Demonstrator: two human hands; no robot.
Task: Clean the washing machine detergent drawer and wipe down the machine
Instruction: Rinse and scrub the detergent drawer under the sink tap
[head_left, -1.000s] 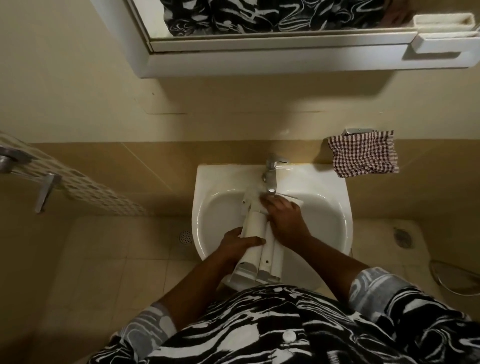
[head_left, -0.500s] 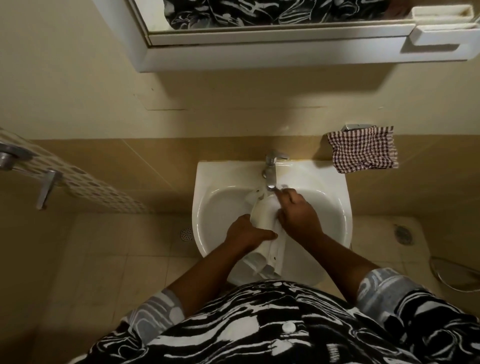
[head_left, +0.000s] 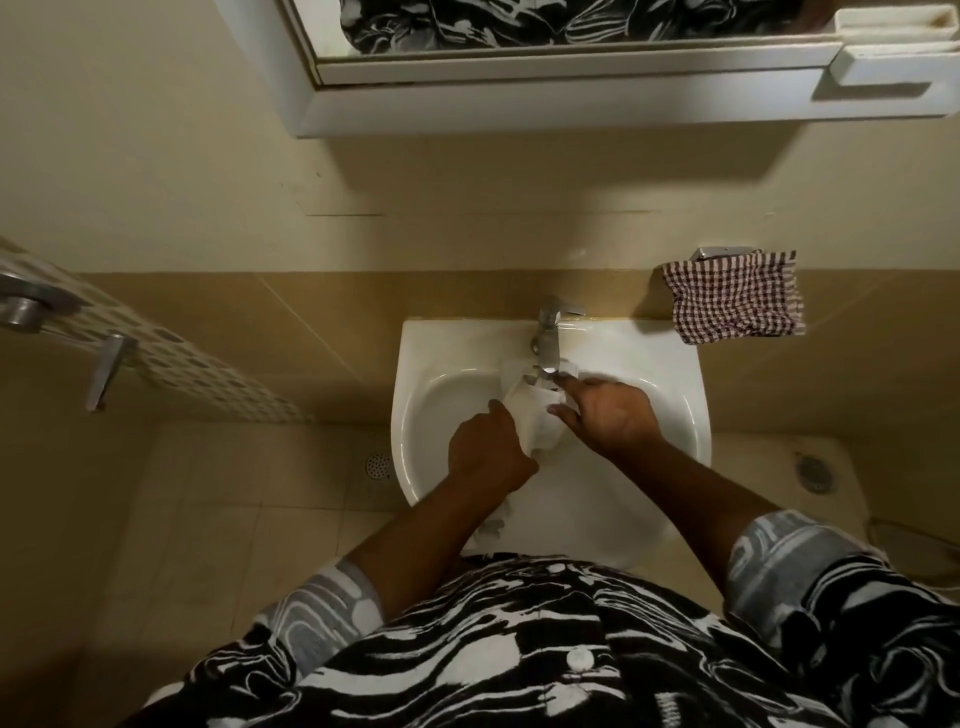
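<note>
The white plastic detergent drawer (head_left: 537, 423) lies lengthwise in the white sink (head_left: 431, 415), its far end under the chrome tap (head_left: 548, 340). My left hand (head_left: 488, 452) grips the drawer's left side around its middle. My right hand (head_left: 605, 415) lies over the drawer's far right part with fingers spread, the index finger reaching toward the spout. The drawer's near end shows below my left forearm, at the basin's front. Whether water runs I cannot tell.
A red-and-white checked cloth (head_left: 735, 299) hangs on a wall holder right of the sink. A mirrored cabinet (head_left: 571, 98) juts out overhead. A metal door handle (head_left: 31, 306) is at the left. Floor drains (head_left: 378, 465) sit in the tiled floor on both sides.
The drawer has slid further under the tap and turned over its length. My left hand moved up along it, and my right hand spread its fingers over the far end.
</note>
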